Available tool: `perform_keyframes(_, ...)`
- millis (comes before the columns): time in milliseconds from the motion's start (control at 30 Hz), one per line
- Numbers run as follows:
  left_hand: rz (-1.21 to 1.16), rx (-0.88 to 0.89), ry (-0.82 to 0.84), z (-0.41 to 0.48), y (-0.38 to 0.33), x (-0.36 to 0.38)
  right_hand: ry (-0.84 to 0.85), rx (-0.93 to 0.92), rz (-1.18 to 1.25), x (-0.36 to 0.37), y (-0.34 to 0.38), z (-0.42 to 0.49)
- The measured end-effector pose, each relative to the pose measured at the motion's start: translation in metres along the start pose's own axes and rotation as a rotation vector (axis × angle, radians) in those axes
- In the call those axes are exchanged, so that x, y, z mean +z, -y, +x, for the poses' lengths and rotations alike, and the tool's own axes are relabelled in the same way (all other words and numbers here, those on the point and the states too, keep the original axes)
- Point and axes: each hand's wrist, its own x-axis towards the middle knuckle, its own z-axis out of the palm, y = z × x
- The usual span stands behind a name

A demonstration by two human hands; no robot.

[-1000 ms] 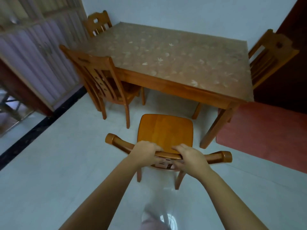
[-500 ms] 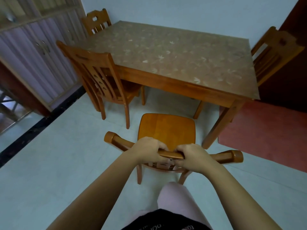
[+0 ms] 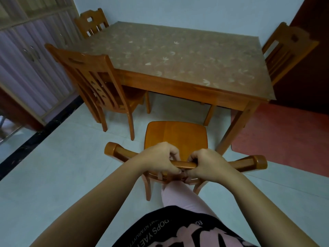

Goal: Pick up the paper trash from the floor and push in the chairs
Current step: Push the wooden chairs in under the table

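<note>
Chair [image 3: 175, 134] progress versus a second ago: the table [image 3: 178, 56] fills more of the view now. A leg in pale pink trousers [image 3: 179, 195] has stepped in right behind the chair back, and a black printed shirt [image 3: 178, 229] shows at the bottom edge. The hands have also slid closer together on the top rail [image 3: 181, 164]. A stretch of rail used to show between them; now the thumbs nearly meet.

Left hand [image 3: 156, 158] and right hand [image 3: 207, 164] both grip that rail, fingers curled over its far side. The chair stands on the floor [image 3: 53, 175] with its seat just short of the table's near edge, close to the right front table leg and not under the top yet.

Materials: everything's glossy, varnished orange-brown wood. The seat is a flat slab with rounded corners and faint board seams. The rail is a curved bar with chunky rounded ends sticking out either side.

The table is rectangular with square legs, and its top is covered by a brownish sheet printed with pale leaf shapes. The side chair [image 3: 92, 81] has a slatted back with small cutouts, and its seat is partly under the table. The far chair [image 3: 91, 22] and right chair [image 3: 284, 50] sit close against the table.

The floor is pale, shiny tile with a black border strip, and there's a red mat [image 3: 284, 136] to the right.
</note>
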Motion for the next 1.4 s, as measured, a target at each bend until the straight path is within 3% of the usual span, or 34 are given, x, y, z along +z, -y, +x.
perform_keyframes(267, 0.006, 0.008, 0.006, 0.022, 0.005, -0.015, -0.010, 0.072, 0.080, -0.009, -0.004, 0.018)
perform_keyframes(733, -0.056, -0.023, -0.027, 0.136, 0.010, -0.101, -0.100, 0.110, 0.048, -0.079, -0.034, 0.134)
perform_keyframes(1033, 0.032, -0.021, -0.087, 0.205, 0.001, -0.125, -0.147, 0.143, 0.031, -0.112, -0.070, 0.187)
perform_keyframes(1400, 0.083, -0.063, -0.079, 0.211, 0.009, -0.129, -0.129, 0.102, -0.018, -0.115, -0.078, 0.190)
